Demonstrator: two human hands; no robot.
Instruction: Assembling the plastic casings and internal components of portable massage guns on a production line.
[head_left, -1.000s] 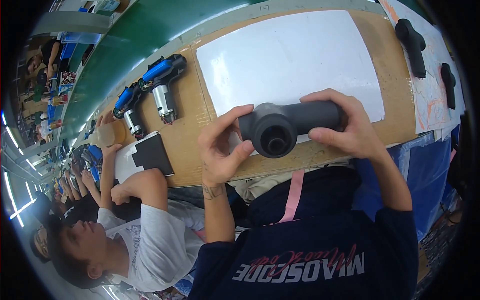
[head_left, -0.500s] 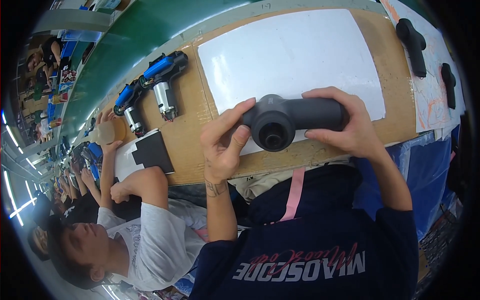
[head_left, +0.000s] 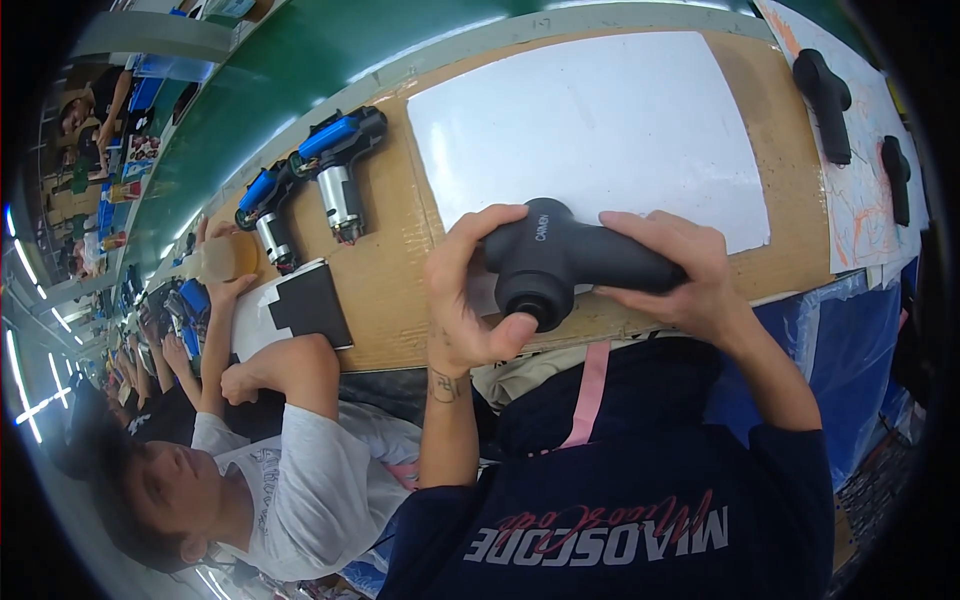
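Note:
A dark grey massage gun (head_left: 590, 250) is held between my two hands above the near edge of the white sheet (head_left: 600, 120). My left hand (head_left: 455, 295) closes around its head end, with the thumb pressed at the round opening that points toward me. Around the handle, my right hand (head_left: 705, 270) is closed, fingers on the far side and thumb on the near side. Part of the handle's end is hidden in my right palm.
Two opened massage guns (head_left: 340, 165) with blue parts and bare silver motors lie at the left on the cardboard (head_left: 390, 270). Two closed dark massage guns (head_left: 826, 105) rest at the far right on marked paper. A co-worker (head_left: 270, 470) sits at left near a black folder-like piece (head_left: 312, 305).
The massage gun has tilted, its opening turning down toward me and its handle end lowering slightly. My left thumb has moved onto the opening.

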